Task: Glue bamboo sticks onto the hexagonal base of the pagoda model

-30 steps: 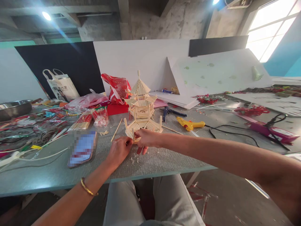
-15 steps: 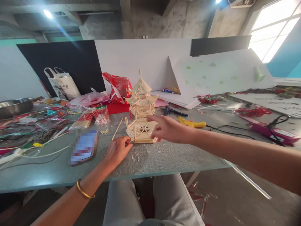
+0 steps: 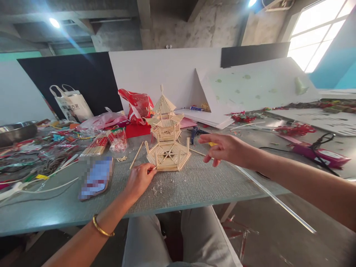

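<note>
Pinching stick roof [image 3: 168, 157] on cluttered grey table [image 3: 194, 185] — left hand [image 3: 139, 178]; right hand [image 3: 225, 149] spread, bare concrete overhead

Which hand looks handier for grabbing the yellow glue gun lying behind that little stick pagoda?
Probably the right hand: it hovers open just above the yellow glue gun. The left hand rests at the hexagonal stick base, pinching a stick at its near corner.

The right hand [image 3: 226, 149] hid most of the yellow glue gun [image 3: 213, 144]. A flat thing [image 3: 96, 177] on the worktop [image 3: 194, 185] was blurred out. The steel bowl [image 3: 15, 131] ran past the left edge.
</note>
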